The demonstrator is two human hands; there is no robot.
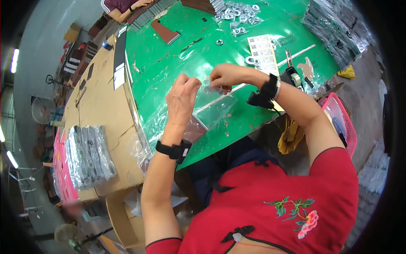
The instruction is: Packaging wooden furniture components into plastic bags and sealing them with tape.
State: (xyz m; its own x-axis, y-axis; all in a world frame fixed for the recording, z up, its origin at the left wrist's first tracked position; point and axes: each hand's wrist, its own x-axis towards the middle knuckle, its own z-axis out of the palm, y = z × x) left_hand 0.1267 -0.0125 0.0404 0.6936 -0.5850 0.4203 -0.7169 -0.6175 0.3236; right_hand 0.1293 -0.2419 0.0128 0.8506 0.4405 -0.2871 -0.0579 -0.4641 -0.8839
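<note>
Over the green tabletop, a clear plastic bag (215,111) hangs between my hands near the front edge. My left hand (182,97) is closed, its thumb and fingertips pinching at the bag's upper left. At the upper right, my right hand (228,77) is also closed on the film with bent fingers. Something small and greyish shows through the plastic by the right fingertips, too blurred to name. A flat brown piece (195,129) with a pale edge lies at the bag's lower end, near my left wrist; I cannot tell whether it is inside.
Bagged metal rings (239,15) lie at the far side, with a loose ring (219,42) nearer. A label sheet (263,53) and a tape dispenser (294,78) are right. Wrapped grey bundles (89,156) sit on cardboard (101,106) at left. Another person (122,9) works opposite.
</note>
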